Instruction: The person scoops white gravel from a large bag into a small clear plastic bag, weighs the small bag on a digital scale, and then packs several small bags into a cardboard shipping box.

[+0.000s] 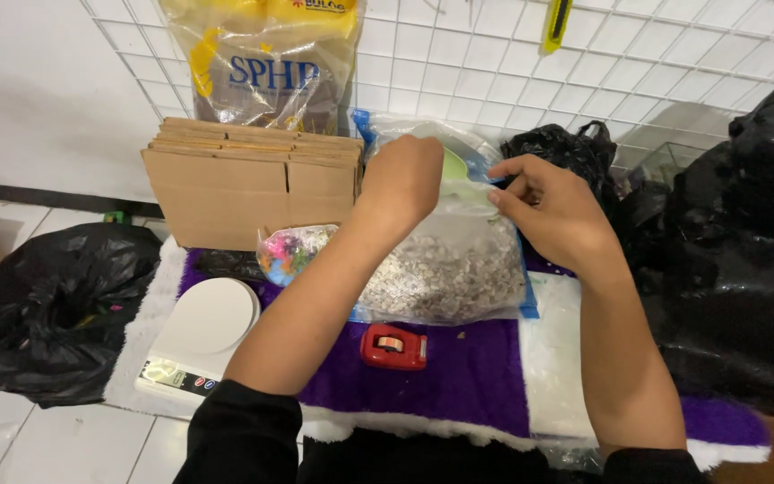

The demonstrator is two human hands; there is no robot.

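Observation:
A clear plastic bag (445,269) filled with small grey-white pebbles lies on a purple and white fuzzy mat (459,376). My left hand (402,179) is closed into a fist at the bag's open top, next to a green scoop (455,164) that pokes out. My right hand (553,208) pinches the bag's top edge on the right side. Both forearms reach in from the bottom of the view.
A red tape dispenser (393,347) lies just below the bag. A white digital scale (199,336) sits at the left, a small bag of coloured beads (293,251) beside it. Flat cardboard boxes (248,184) stand behind. Black plastic bags (55,309) lie left and right.

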